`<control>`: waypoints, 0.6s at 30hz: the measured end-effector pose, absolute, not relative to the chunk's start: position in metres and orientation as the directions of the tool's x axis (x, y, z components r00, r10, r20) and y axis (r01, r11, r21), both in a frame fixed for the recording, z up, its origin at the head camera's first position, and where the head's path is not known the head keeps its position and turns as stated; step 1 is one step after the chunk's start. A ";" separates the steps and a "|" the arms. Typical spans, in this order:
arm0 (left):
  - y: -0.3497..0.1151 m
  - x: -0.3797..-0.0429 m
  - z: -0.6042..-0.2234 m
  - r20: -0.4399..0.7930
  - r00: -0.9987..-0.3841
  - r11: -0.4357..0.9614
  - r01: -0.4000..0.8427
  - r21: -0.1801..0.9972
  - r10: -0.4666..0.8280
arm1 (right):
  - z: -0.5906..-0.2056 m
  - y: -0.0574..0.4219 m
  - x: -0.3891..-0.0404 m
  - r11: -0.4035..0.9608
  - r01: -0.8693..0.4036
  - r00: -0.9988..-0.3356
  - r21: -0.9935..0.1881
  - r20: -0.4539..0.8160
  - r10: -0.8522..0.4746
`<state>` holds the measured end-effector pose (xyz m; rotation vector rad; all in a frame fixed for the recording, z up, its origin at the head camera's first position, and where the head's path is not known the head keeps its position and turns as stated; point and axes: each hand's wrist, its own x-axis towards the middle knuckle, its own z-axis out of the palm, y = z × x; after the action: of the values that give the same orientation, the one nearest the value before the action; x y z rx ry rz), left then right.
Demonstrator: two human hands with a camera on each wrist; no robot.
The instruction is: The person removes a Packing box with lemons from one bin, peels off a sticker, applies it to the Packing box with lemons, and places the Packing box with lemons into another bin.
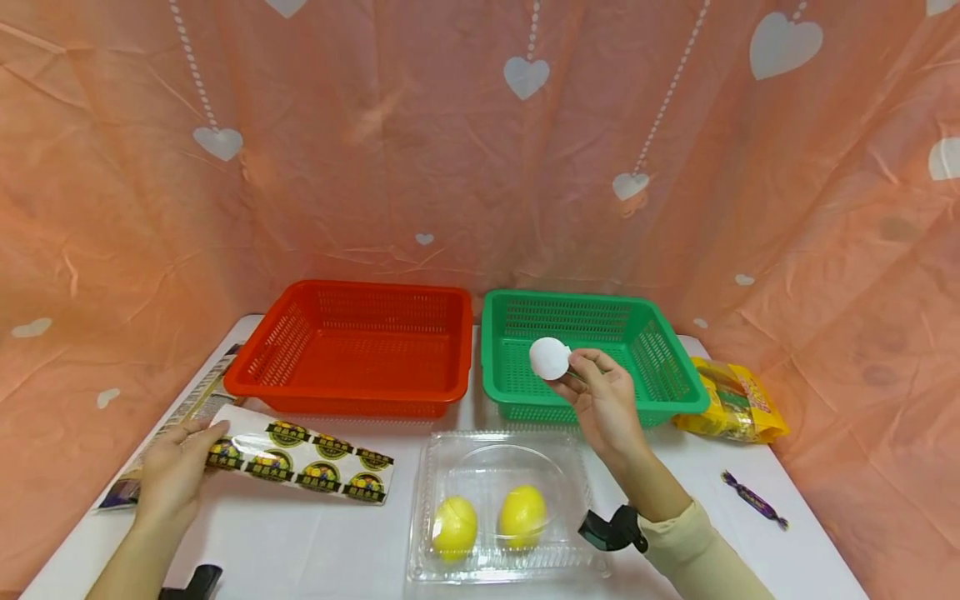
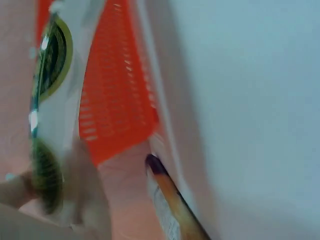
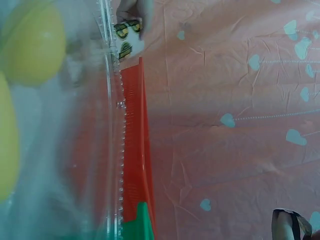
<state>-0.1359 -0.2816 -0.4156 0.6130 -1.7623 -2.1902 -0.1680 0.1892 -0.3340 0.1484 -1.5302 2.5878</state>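
In the head view my left hand [image 1: 171, 471] grips the left end of a white sheet of stickers [image 1: 300, 457] printed with black-and-gold labels. The sheet [image 2: 70, 95] looks blurred in the left wrist view. My right hand [image 1: 603, 400] pinches a small round white piece [image 1: 550, 358] by its edge, in front of the green basket; it looks like a sticker seen from its blank back. Between the hands, lower down, a clear plastic clamshell box [image 1: 498, 454] lies on the table with two yellow lemons [image 1: 522, 517] showing through it.
A red basket [image 1: 348, 400] stands at the back left, beside a green basket [image 1: 600, 412]. Printed paper [image 1: 187, 408] lies along the left edge. A yellow snack bag [image 1: 738, 404] and a purple wrapped candy [image 1: 755, 500] lie on the right. Behind hangs a pink curtain [image 1: 450, 167].
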 end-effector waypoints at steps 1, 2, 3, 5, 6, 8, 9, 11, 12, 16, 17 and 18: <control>-0.280 -0.137 -0.417 -0.147 -0.854 -0.138 -0.089 0.986 -0.500 | -0.335 0.190 -0.168 -0.480 -0.161 -0.987 -0.862 0.147 0.066; -0.278 -0.138 -0.418 -0.111 -0.837 -0.034 -0.110 0.993 -0.536 | -0.337 0.190 -0.167 -0.481 -0.160 -0.987 -0.862 0.144 0.069; -0.275 -0.138 -0.419 -0.063 -0.821 0.045 -0.108 0.993 -0.568 | -0.338 0.190 -0.167 -0.485 -0.156 -0.988 -0.861 0.140 0.070; -0.266 -0.139 -0.419 0.037 -0.778 0.156 -0.078 0.985 -0.627 | -0.340 0.190 -0.166 -0.487 -0.147 -0.989 -0.861 0.129 0.071; -0.260 -0.139 -0.418 0.107 -0.753 0.206 -0.038 0.978 -0.650 | -0.341 0.190 -0.165 -0.489 -0.144 -0.990 -0.860 0.126 0.069; -0.244 -0.141 -0.412 0.252 -0.700 0.296 0.061 0.953 -0.668 | -0.343 0.190 -0.165 -0.496 -0.140 -0.990 -0.857 0.124 0.065; -0.234 -0.143 -0.408 0.319 -0.671 0.312 0.136 0.940 -0.669 | -0.343 0.190 -0.164 -0.500 -0.142 -0.990 -0.854 0.127 0.064; -0.212 -0.148 -0.396 0.463 -0.622 0.350 0.304 0.886 -0.631 | -0.344 0.189 -0.164 -0.503 -0.147 -0.989 -0.851 0.134 0.063; -0.200 -0.151 -0.389 0.535 -0.608 0.362 0.393 0.845 -0.587 | -0.344 0.188 -0.164 -0.507 -0.148 -0.989 -0.849 0.135 0.062; -0.142 -0.153 -0.364 0.702 -0.648 0.273 0.646 0.712 -0.296 | -0.347 0.185 -0.162 -0.512 -0.134 -0.991 -0.849 0.121 0.058; -0.126 -0.152 -0.359 0.712 -0.673 0.220 0.677 0.702 -0.200 | -0.347 0.184 -0.162 -0.514 -0.130 -0.991 -0.848 0.118 0.055; -0.111 -0.151 -0.353 0.705 -0.703 0.169 0.687 0.707 -0.093 | -0.348 0.183 -0.161 -0.517 -0.124 -0.992 -0.847 0.114 0.051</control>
<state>-0.1510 -0.1109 -0.3528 -0.5625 -1.8239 -1.5974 -0.1613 0.1830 -0.3479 0.1129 -1.4883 2.6492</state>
